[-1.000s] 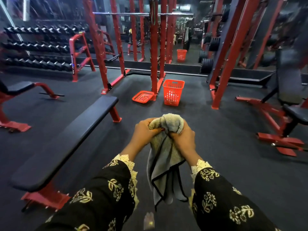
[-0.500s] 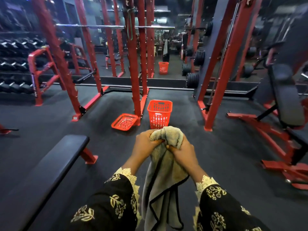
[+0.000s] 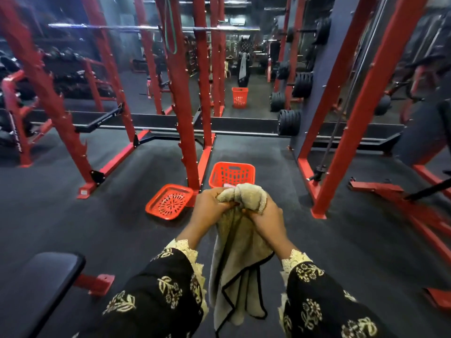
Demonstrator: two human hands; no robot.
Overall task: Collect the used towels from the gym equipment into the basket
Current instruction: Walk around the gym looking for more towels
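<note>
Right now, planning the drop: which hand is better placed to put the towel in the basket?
Probably the right hand: the towel is bunched over it, and the basket stands just ahead. The left hand holds it too.

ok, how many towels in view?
1: gray towel, bunched between left hand and right hand, in front of the basket. More may lie hidden inside it.

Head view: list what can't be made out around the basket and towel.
- Basket contents and near wall: head view, hidden behind the towel, left hand and right hand.
- Towel's bunched top: head view, partly covered by both hands' grip.
- Bench: head view, cut off by the lower left edge.
- Dumbbell rack, far left: head view, motion-blurred.
</note>
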